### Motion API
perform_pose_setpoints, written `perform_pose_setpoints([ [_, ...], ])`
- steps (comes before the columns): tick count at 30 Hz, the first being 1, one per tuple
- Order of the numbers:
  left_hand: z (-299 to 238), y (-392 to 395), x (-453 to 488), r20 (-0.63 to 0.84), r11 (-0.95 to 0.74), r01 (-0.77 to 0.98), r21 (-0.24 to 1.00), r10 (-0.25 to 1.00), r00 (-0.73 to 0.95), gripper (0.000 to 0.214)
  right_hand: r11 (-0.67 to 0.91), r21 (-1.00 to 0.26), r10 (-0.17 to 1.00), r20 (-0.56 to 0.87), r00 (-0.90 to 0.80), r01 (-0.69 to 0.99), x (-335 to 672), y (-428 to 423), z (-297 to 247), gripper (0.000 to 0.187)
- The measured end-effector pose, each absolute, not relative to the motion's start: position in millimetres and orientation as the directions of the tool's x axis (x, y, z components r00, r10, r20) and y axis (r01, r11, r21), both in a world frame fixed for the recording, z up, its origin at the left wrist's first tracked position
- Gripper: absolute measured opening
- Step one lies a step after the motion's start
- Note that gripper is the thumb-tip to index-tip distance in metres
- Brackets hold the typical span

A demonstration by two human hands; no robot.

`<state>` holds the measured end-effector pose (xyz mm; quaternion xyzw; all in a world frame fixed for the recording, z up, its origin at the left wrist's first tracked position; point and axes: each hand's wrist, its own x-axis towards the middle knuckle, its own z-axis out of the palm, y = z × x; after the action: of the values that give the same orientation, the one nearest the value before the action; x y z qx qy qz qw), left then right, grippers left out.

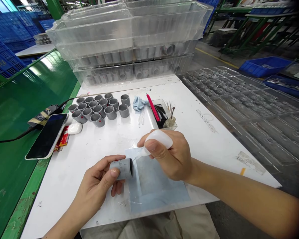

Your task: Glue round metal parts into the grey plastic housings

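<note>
Between the thumb and fingers of my left hand [102,179] is a grey ring-shaped cylinder [122,168], lying on its side with its dark open end facing right. Printed markings show on its outer wall. My right hand [173,156] is wrapped round a white squeeze bottle [159,139], whose narrow tip points down and left toward the cylinder's open end. I cannot tell whether the tip touches it. Below both hands a light blue sheet [161,199] lies on the white table. Several similar grey cylinders [97,120] stand upright in rows at the back left.
A phone [47,136] and a white earbud case [74,128] lie at the left. Behind the sheet are a small tray [174,126] with a red pen-like tool [153,107] and a crumpled blue cloth [139,103]. Stacked clear bins [97,33] rise at the back.
</note>
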<state>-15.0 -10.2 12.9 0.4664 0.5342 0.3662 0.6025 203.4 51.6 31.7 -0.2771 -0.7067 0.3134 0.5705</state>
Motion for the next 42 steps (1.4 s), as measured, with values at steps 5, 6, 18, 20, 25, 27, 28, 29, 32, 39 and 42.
perform_pose_setpoints([
  [5,13.0,-10.9,-16.6,-0.316,0.307,0.079,0.948,0.934,0.163,0.054,0.685,-0.729,0.717,0.668,-0.199,0.021,202.9,51.7,32.8,0.049],
  [6,13.1,-11.1,-16.7,-0.319,0.31,0.079,0.947,0.933,0.164,0.054,0.695,-0.718,0.707,0.679,-0.198,0.02,202.7,51.8,33.0,0.049],
  [18,11.5,-10.3,-17.3,-0.302,0.297,0.057,0.953,0.937,0.176,0.055,0.761,-0.646,0.635,0.76,-0.135,-0.056,202.9,51.2,37.7,0.042],
  [20,10.8,-9.8,-18.5,-0.299,0.297,0.042,0.954,0.937,0.178,0.055,0.764,-0.643,0.632,0.762,-0.14,-0.05,203.0,51.8,37.1,0.041],
  [25,11.6,-9.6,-19.0,-0.306,0.302,0.052,0.952,0.933,0.191,0.053,0.754,-0.656,0.644,0.745,-0.172,-0.019,203.3,52.9,32.7,0.038],
  [27,12.2,-9.9,-18.6,-0.31,0.302,0.069,0.951,0.931,0.192,0.052,0.738,-0.674,0.663,0.729,-0.172,-0.011,203.8,52.8,31.0,0.038],
  [28,12.4,-10.1,-18.5,-0.312,0.303,0.077,0.95,0.93,0.193,0.052,0.73,-0.684,0.673,0.72,-0.172,-0.007,204.1,52.7,30.4,0.038],
  [29,12.5,-10.2,-18.4,-0.314,0.303,0.082,0.949,0.929,0.195,0.052,0.72,-0.694,0.683,0.71,-0.172,-0.003,204.2,52.7,29.9,0.039],
  [32,12.5,-10.1,-18.5,-0.32,0.309,0.086,0.947,0.928,0.193,0.053,0.706,-0.709,0.699,0.697,-0.161,-0.003,203.7,53.2,29.1,0.04],
  [39,12.2,-10.1,-19.0,-0.326,0.314,0.092,0.945,0.925,0.193,0.053,0.711,-0.703,0.694,0.699,-0.173,0.007,202.7,54.4,29.6,0.041],
  [42,11.9,-10.5,-19.2,-0.327,0.315,0.09,0.945,0.925,0.194,0.053,0.719,-0.695,0.687,0.706,-0.173,0.024,203.1,54.9,29.0,0.04],
])
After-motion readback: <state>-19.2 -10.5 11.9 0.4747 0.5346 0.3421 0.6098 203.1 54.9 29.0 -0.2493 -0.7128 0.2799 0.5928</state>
